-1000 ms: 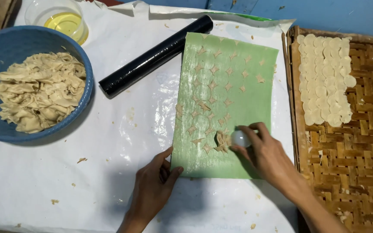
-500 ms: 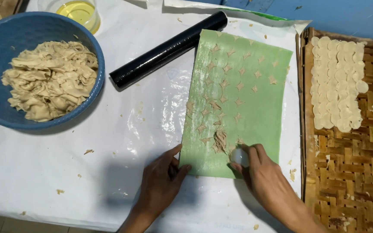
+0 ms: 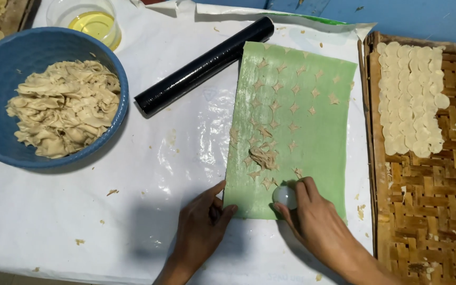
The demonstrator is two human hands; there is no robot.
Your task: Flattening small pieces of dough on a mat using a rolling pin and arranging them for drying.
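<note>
The right hand [image 3: 317, 219] is clamped over a small round white cutter [image 3: 284, 196], pressed onto the near edge of the green mat [image 3: 317, 137]. Just above that grip lie star-shaped dough scraps [image 3: 264, 157], pale and bunched. The left hand [image 3: 202, 227], fingers loose, pins the mat's near left corner.

the right hand [image 3: 317, 221] presses a small round white cutter [image 3: 284, 196] on the green mat [image 3: 312, 148] near its lower edge; the left hand [image 3: 201, 232] pins the mat's lower left corner.
</note>
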